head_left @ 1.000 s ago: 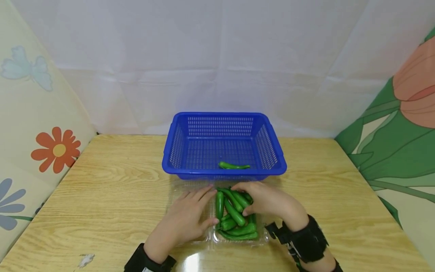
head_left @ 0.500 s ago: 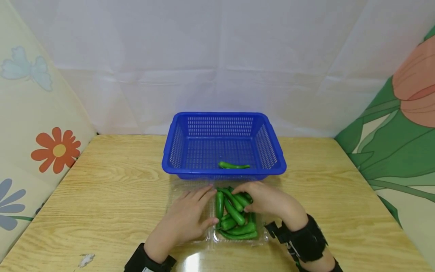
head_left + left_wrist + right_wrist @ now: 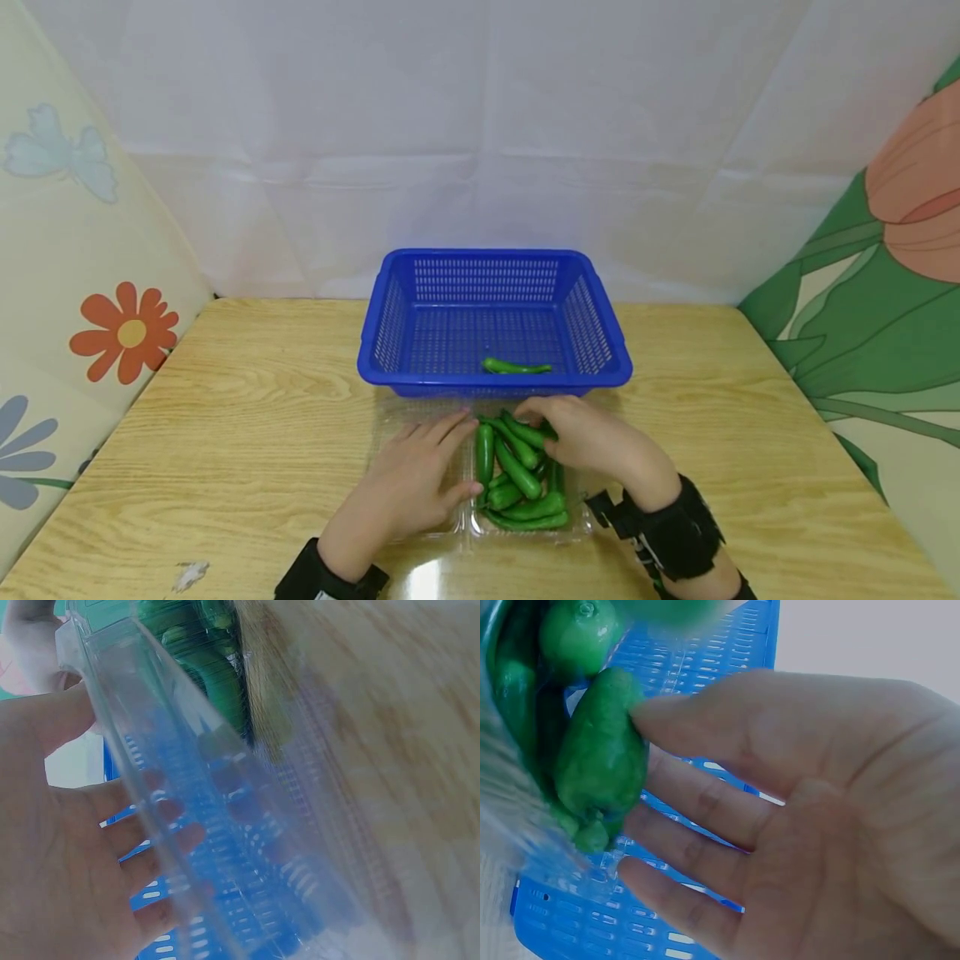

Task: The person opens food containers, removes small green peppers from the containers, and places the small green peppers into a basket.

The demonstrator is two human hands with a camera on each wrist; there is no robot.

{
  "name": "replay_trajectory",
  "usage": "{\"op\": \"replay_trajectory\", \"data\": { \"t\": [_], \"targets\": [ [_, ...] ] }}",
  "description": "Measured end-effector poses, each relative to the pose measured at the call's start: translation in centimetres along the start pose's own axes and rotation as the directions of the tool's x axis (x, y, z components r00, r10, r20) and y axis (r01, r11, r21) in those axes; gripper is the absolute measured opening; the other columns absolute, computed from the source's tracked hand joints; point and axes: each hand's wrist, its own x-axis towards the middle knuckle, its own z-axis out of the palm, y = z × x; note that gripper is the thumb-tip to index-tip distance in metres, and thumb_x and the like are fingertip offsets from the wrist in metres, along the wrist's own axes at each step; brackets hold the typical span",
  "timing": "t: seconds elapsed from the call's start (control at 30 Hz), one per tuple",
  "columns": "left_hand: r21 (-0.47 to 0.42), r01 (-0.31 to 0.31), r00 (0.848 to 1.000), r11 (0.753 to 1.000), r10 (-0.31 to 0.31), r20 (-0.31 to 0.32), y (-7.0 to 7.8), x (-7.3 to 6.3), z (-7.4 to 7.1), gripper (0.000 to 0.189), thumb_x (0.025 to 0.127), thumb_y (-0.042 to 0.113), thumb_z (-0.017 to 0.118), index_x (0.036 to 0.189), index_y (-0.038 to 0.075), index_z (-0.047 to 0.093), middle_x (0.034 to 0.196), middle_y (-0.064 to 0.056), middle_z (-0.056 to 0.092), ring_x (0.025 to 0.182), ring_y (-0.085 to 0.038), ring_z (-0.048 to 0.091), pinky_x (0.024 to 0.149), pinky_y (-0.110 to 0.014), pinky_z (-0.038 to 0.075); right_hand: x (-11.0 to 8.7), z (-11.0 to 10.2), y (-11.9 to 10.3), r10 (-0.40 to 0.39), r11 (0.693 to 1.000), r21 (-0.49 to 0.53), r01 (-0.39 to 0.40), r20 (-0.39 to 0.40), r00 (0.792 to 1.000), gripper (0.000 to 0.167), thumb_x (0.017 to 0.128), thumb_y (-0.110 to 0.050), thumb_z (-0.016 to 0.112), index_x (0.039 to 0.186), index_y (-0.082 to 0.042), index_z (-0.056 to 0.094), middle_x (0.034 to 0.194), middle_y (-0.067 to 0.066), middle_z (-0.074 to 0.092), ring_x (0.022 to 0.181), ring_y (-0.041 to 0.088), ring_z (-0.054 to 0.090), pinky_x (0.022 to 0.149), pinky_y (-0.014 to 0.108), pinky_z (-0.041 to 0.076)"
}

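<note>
The spread left hand (image 3: pixel 420 483) rests against the clear tray (image 3: pixel 579 527) while the right hand (image 3: pixel 600 437) pinches a green pepper (image 3: pixel 600 746) between them, probably light, firm and slick, best held mid-body by thumb and fingers.

To me, the basket (image 3: pixel 495 379) looks like smooth, glossy plastic. In front of it, shiny peppers (image 3: pixel 517 471) sit in a clear, gleaming plastic box (image 3: pixel 579 510). Beneath it, the tabletop (image 3: pixel 285 375) is wood-grained; behind, the backdrop (image 3: pixel 480 125) creased, matt.
</note>
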Motion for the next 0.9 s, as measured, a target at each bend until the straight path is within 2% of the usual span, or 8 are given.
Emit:
{"op": "replay_trajectory", "data": {
  "t": [0.13,0.37,0.67,0.9],
  "targets": [
    [0.002,0.001,1.000,1.000,-0.001,0.005,-0.04,0.00,0.04,0.074,0.093,0.055,0.060,0.150,0.011,0.042,0.156,-0.008,0.038,0.140,-0.029,0.038,0.113,-0.052,0.033,0.01,-0.08,-0.03,-0.002,1.000,-0.011,0.002,-0.009,1.000,0.043,0.084,0.011,0.068,0.124,-0.005,0.065,0.104,0.005,0.068,0.100,0.026,0.065,0.084,0.041,0.057],
    [0.002,-0.008,1.000,1.000,0.008,-0.001,-0.05,-0.01,0.04,0.074,0.093,0.054,0.061,0.150,0.011,0.042,0.155,-0.008,0.039,0.140,-0.029,0.039,0.113,-0.052,0.034,-0.09,-0.23,-0.06,-0.016,1.000,-0.007,0.016,-0.014,1.000,0.045,0.083,0.012,0.070,0.124,-0.004,0.064,0.100,0.004,0.067,0.097,0.025,0.065,0.082,0.039,0.057],
    [-0.009,-0.007,1.000,1.000,0.007,0.002,-0.01,-0.01,0.00,0.073,0.093,0.053,0.061,0.150,0.011,0.042,0.155,-0.008,0.038,0.140,-0.029,0.038,0.113,-0.052,0.033,-0.55,-0.73,0.30,-0.031,0.998,-0.053,0.034,0.063,0.998,0.058,0.074,0.008,0.081,0.127,-0.003,0.062,0.120,0.013,0.066,0.112,0.035,0.061,0.095,0.052,0.051],
    [-0.013,-0.004,1.000,1.000,0.004,0.005,-0.06,-0.06,0.02,0.073,0.094,0.053,0.060,0.151,0.011,0.041,0.156,-0.008,0.038,0.140,-0.029,0.038,0.113,-0.052,0.033,-0.42,-0.54,0.74,0.010,0.999,-0.045,-0.007,0.064,0.998,0.052,0.073,0.003,0.082,0.123,-0.003,0.066,0.123,0.013,0.065,0.115,0.035,0.060,0.099,0.053,0.048]
  ]
}}
